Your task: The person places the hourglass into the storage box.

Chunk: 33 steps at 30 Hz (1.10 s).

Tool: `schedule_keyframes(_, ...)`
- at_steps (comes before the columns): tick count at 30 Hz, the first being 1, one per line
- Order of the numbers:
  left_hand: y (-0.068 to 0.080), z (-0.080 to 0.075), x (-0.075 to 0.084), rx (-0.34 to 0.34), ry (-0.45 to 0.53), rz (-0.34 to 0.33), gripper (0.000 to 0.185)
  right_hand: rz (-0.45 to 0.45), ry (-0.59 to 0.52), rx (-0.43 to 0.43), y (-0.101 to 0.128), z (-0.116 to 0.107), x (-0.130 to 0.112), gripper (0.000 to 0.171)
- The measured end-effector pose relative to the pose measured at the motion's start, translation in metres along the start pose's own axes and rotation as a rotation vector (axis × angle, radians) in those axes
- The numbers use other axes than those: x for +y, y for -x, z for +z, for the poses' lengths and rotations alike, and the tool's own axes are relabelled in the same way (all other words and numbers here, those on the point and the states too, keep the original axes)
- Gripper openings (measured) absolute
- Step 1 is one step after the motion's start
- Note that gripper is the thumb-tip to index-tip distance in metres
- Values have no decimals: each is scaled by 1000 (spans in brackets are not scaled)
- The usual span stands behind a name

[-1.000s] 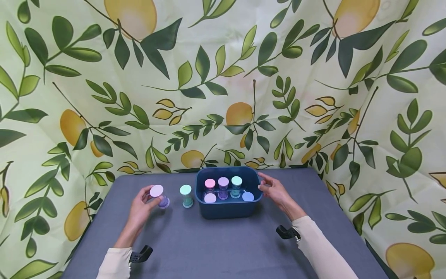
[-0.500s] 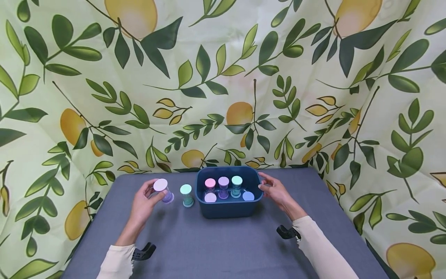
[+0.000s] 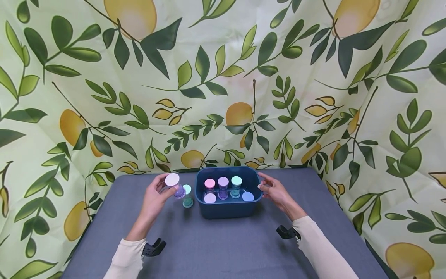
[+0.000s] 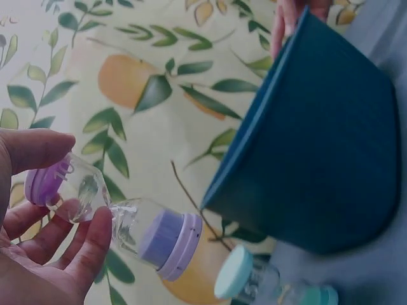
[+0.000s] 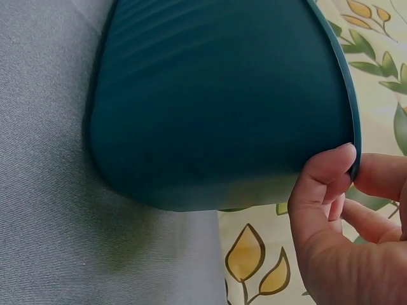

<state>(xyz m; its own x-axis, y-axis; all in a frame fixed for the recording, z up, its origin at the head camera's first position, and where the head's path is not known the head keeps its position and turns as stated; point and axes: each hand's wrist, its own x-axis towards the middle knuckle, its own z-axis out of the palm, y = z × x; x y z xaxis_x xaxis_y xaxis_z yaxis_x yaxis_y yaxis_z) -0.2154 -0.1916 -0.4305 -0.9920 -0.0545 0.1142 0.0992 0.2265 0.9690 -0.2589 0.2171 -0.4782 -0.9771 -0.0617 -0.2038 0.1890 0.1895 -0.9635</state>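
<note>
Between thumb and fingers my left hand (image 3: 155,197) holds a purple sand timer (image 3: 173,179), tilted and raised above the table. In the left wrist view that sand timer (image 4: 130,222) shows clear bulbs and purple sand at its lower end. Just to its right a mint-green sand timer (image 3: 187,201) stands on the table, partly hidden behind the held one. My right hand (image 3: 277,192) pinches the right rim of a dark blue bin (image 3: 226,211); in the right wrist view thumb and finger grip the bin's edge (image 5: 357,121).
Inside the bin stand a pink sand timer (image 3: 210,183), a purple one and a mint one (image 3: 236,181). A pale lilac cap (image 3: 210,198) and a blue cap (image 3: 248,196) show near its front wall. A leaf-print cloth (image 3: 209,128) hangs behind the grey table (image 3: 223,248).
My left hand has carried the purple sand timer to the right and slightly up, so it now overlaps the standing mint one. The right hand and the bin have stayed in place.
</note>
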Motion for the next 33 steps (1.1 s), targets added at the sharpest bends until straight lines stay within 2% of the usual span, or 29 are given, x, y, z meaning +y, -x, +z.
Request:
schedule_keyframes(12,-2,31,24,-64,69,107,51,7,4,7,1,0,-1,56)
schedule_keyframes(21,-5,51,33,-128,110,160,50,-3,-4,6,3,1,1,56)
schedule_keyframes(33,-11,69,42,-214,88,162,51,-2,-15,12,2,1,1,55)
